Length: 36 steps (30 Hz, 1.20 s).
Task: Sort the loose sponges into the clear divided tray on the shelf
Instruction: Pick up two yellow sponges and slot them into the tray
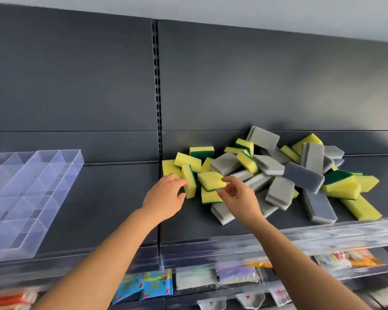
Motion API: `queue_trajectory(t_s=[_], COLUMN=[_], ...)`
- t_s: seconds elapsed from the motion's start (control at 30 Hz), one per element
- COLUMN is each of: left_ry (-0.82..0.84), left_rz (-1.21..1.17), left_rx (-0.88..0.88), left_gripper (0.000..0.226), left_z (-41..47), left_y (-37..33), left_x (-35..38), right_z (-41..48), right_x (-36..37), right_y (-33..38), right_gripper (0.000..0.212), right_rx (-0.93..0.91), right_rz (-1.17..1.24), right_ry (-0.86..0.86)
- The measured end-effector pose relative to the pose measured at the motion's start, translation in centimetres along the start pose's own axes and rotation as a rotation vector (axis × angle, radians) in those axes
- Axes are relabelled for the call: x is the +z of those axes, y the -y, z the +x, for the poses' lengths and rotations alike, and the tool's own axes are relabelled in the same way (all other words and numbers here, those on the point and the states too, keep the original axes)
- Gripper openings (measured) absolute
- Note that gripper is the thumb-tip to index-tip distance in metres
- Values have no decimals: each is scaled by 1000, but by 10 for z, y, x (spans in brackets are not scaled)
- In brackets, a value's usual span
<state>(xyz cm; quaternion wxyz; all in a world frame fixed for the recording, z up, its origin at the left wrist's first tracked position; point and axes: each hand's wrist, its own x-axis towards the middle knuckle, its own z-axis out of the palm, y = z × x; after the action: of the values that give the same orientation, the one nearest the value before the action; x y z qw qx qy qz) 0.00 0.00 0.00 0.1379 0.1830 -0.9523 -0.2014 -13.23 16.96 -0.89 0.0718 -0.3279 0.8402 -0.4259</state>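
A heap of loose sponges [271,168], yellow-and-green ones and grey ones, lies on the dark shelf at the centre right. The clear divided tray [61,189] sits on the same shelf at the far left, with its compartments looking bare. My left hand [166,198] is at the heap's left end, fingers touching an upright yellow-and-green sponge [189,183]. My right hand [238,195] hovers with fingers apart over a flat yellow sponge [210,179], fingertips at its edge. Neither hand has closed around a sponge.
A clear plastic lip [278,240] runs along the shelf's front edge. Below it, packaged goods [155,285] hang or lie on lower shelves. A slotted upright [157,90] divides the dark back panel. Bare shelf surface [112,202] lies between tray and heap.
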Motion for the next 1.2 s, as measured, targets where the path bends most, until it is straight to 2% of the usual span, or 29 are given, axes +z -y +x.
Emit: queue_trajectory(t_s=[0.1,0.2,0.27,0.37,0.5,0.63,0.77,0.83,0.9,1.1,1.2], left_ry=[59,128,140,112,21,-67,-153,-201,-234,-384,-430], left_rz=[189,340,388,411,312,165,-12,-121,-198,-406,-488], left_rx=[55,138,172,205,171,51,-125,-193,-208,-327,-381], left_gripper=[53,68,68,58,43,36,35,32,30,23,22], left_z=[26,44,48,55,60,59,52,47,41,20,1], left_y=[0,3,6,11,19,25,31,33,36,48,60], left_x=[14,27,30,34,31,24,17,12,7,-13,-28], right_z=[22,37,44,56,70,84,96,101,104,111,106], right_x=[2,14,19,22,22,18,13,13,15,31,48], right_y=[2,2,3,3,1,5,12,17,25,49,67], right_gripper=[52,78,88,86,80,77,62,66,73,59,53], right_rx=[13,28,52,20,-14,-6,16,28,89,261,185], right_rz=[-172,-309,-407,-488,-443,-253,35,168,310,699,704], right_ry=[-40,31,73,84,104,179,217,249,278,459,502])
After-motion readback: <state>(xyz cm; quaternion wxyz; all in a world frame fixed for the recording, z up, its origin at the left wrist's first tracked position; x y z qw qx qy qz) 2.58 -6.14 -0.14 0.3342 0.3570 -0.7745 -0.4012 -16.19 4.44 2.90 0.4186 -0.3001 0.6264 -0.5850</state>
